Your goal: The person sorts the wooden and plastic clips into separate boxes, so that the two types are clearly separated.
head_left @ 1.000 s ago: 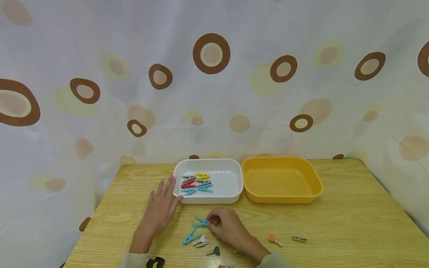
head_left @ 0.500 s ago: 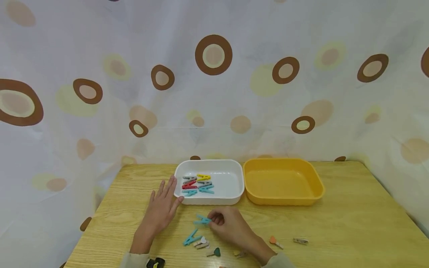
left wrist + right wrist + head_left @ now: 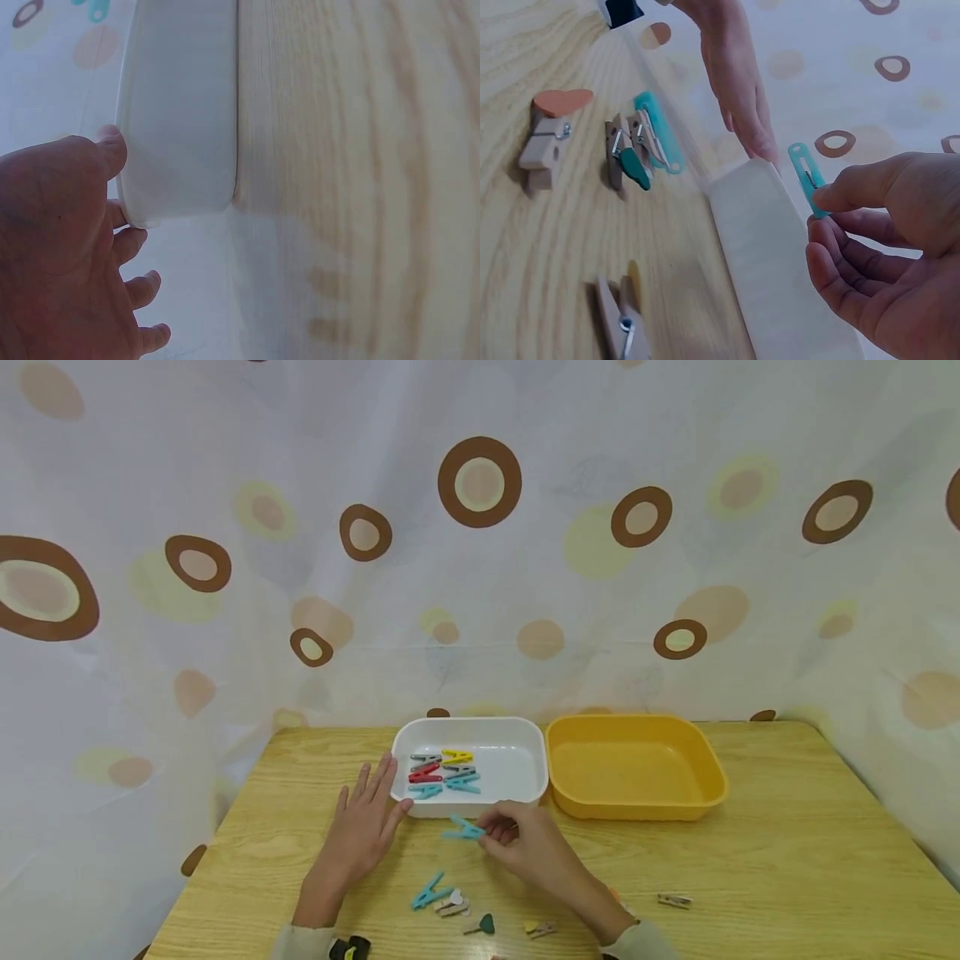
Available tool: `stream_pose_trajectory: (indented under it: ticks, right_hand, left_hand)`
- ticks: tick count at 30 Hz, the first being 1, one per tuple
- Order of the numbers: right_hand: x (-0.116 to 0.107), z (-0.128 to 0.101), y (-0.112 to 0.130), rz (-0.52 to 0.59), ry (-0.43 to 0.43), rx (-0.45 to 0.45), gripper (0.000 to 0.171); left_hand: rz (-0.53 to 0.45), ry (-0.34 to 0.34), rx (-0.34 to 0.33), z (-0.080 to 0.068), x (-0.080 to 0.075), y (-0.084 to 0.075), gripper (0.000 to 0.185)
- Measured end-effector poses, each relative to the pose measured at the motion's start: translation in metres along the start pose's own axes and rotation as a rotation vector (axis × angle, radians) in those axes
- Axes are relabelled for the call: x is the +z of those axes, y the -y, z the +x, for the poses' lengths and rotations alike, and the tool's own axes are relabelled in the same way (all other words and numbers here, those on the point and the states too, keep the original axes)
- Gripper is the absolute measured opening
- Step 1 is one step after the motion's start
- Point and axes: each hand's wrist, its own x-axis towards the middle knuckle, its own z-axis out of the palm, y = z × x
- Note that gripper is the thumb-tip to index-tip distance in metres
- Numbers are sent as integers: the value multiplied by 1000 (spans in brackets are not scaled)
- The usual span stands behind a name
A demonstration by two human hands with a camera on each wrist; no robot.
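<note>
My right hand (image 3: pixel 528 852) pinches a light-blue plastic clothespin (image 3: pixel 465 831) between thumb and fingertips, raised just in front of the white tray (image 3: pixel 510 772). The right wrist view shows this clothespin (image 3: pixel 808 178) beside the tray's outer wall. With spread fingers, my left hand (image 3: pixel 360 831) rests against the tray's left front corner; its thumb touches the rim (image 3: pixel 120 165) in the left wrist view. Inside the tray, several plastic clothespins lie in two columns, among them a yellow one (image 3: pixel 457 757) and a red one (image 3: pixel 425 774).
Right of the white tray stands a yellow tray (image 3: pixel 637 810). Nearer on the wooden table lie another blue clothespin (image 3: pixel 430 893), wooden clothespins (image 3: pixel 452 906), a green-heart one (image 3: pixel 486 924), a yellow-topped one (image 3: pixel 538 929) and a plain-looking one (image 3: pixel 674 900). A patterned curtain hangs behind.
My right hand has lifted the blue clothespin and carried it forward, slightly right, to the white tray's front edge. The forearm now mostly covers the orange-heart clothespin. My left hand stays at the tray.
</note>
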Motion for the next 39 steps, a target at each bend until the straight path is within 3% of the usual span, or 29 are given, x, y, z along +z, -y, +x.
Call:
stream_pose_trajectory:
  ticks: [8, 15, 27, 39]
  right_hand:
    - [-5, 6, -5, 5, -64, -53, 11]
    - [-16, 27, -12, -21, -110, -74, 9]
    - [-39, 67, -31, -88, -78, -7, 9]
    - [-38, 104, -46, -186, -54, 118, 6]
  left_hand:
    - [-2, 5, 0, 0, 1, 1, 70]
    - [0, 5, -3, 2, 0, 2, 71]
    - [7, 7, 1, 2, -1, 2, 70]
    - [6, 12, -5, 2, 0, 2, 71]
